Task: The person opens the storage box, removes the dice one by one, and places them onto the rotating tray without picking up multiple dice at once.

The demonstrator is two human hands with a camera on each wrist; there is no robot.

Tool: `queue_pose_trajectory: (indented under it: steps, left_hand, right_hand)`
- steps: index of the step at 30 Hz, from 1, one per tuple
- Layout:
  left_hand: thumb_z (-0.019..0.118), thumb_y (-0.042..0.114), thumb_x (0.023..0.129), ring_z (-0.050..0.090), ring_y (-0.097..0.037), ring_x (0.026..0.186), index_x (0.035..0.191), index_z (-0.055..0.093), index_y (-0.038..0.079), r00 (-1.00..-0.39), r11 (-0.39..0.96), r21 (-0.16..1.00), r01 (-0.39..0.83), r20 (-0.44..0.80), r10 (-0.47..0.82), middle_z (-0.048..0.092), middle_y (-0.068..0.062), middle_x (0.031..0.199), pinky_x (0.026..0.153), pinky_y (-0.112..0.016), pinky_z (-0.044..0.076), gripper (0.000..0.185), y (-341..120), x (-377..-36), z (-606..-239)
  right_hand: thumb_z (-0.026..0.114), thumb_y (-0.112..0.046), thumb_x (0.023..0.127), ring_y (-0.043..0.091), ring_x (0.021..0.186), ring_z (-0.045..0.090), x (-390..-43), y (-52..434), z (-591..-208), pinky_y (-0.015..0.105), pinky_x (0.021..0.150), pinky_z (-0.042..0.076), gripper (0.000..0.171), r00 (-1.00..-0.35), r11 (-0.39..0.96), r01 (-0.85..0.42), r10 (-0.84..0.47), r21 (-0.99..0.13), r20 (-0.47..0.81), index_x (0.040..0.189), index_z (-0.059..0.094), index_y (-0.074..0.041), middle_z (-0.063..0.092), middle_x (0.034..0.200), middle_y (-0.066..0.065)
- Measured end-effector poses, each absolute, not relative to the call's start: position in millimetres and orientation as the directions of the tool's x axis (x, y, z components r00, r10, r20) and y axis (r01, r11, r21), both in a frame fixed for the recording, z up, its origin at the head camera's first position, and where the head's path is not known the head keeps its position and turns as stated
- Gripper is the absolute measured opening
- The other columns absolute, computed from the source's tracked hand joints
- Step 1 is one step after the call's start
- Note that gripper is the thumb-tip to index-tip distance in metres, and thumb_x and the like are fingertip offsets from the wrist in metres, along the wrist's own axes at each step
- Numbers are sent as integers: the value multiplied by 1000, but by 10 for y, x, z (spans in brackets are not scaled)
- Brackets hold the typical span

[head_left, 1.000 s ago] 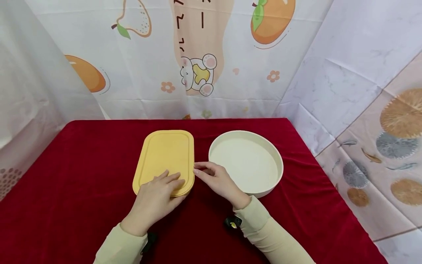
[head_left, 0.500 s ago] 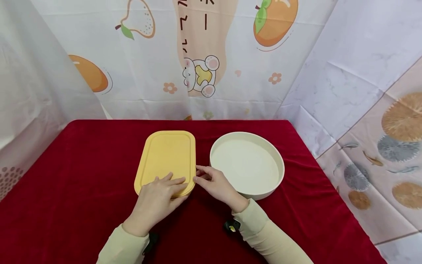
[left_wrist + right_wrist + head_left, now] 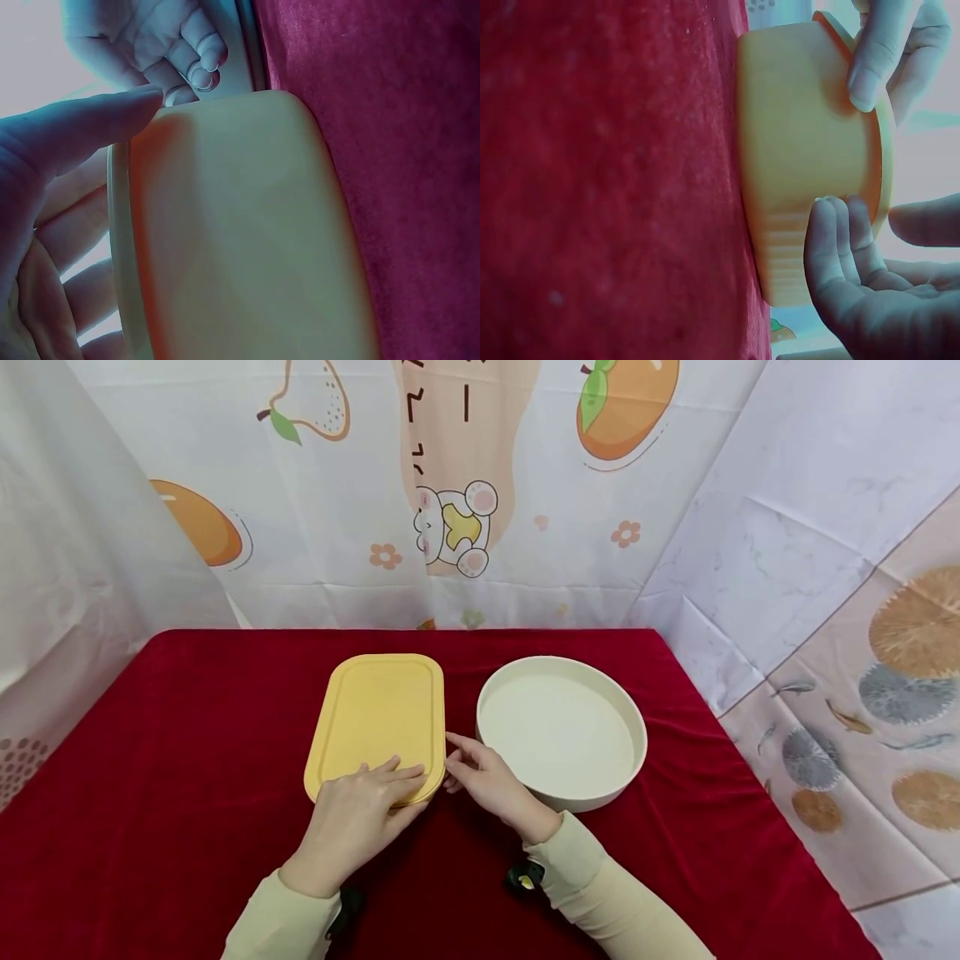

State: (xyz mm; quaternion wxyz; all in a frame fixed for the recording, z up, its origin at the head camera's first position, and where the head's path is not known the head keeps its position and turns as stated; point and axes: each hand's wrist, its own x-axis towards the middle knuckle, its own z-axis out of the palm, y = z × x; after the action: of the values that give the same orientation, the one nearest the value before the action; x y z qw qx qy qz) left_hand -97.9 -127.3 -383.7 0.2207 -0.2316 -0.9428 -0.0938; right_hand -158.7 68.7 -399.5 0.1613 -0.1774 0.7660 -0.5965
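Observation:
A yellow rectangular food container [image 3: 802,135] with rounded corners stands on the red cloth, its flat yellow lid [image 3: 382,710] on top. My left hand [image 3: 356,818] holds its front end: the fingers lie spread on the lid, and the thumb presses the front wall below the rim. At the right side, near the front corner, my right hand [image 3: 491,781] pinches the lid's edge. In the right wrist view its curled fingertips [image 3: 859,217] sit under the rim and the thumb meets the rim's outer edge. What is inside the container is hidden.
A large round off-white dish [image 3: 562,727] with a low wall stands just right of the container, close behind my right hand. The red cloth [image 3: 187,760] covers the table. Printed curtains [image 3: 337,527] hang behind it and at both sides.
My right hand has slid slightly toward the front corner along the lid's right edge. My left hand stays at the front end. The lid and dish look unmoved.

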Motion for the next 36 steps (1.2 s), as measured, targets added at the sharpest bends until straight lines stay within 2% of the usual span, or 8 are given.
queue_pose_trajectory:
  steps: [10,17,25,32,36]
  left_hand:
    - [84,37,76,72,-19,103,109,78,26,-808,885,90,458,458,372,75,6,111,61,-36,57,35,-1276,-961,-3842]
    - [85,36,76,73,-20,99,109,78,25,-804,882,111,459,474,359,76,3,109,45,-25,45,36,-1284,-969,-3815]
    - [85,36,76,73,-20,98,109,78,24,-795,869,151,471,500,344,76,2,108,42,-19,37,36,-1286,-965,-3801]
    - [85,34,75,73,-17,100,109,79,22,-776,852,180,491,535,334,76,4,109,44,-18,38,36,-1288,-956,-3782]
    - [86,31,74,74,-17,97,108,79,20,-744,836,191,515,583,326,76,3,110,41,-14,30,36,-1300,-952,-3759]
  right_hand:
    - [45,-3,102,20,80,65,-1579,661,-3972,33,77,58,48,-882,217,-57,-469,-975,-53,147,36,10,62,97,22]
    - [44,-2,101,15,79,64,-1593,655,-3961,33,77,58,48,-883,206,-41,-466,-978,-61,147,36,10,63,96,21]
    - [46,-2,100,16,78,66,-1602,648,-3981,33,76,58,49,-880,208,-16,-467,-978,-85,146,38,9,64,95,20]
    - [44,-4,101,16,75,66,-1600,651,-4002,33,74,59,47,-871,197,14,-478,-980,-109,145,37,11,64,94,20]
    - [45,-7,102,15,73,66,-1598,654,-4007,33,73,59,47,-870,184,14,-483,-983,-102,145,38,11,64,91,20]
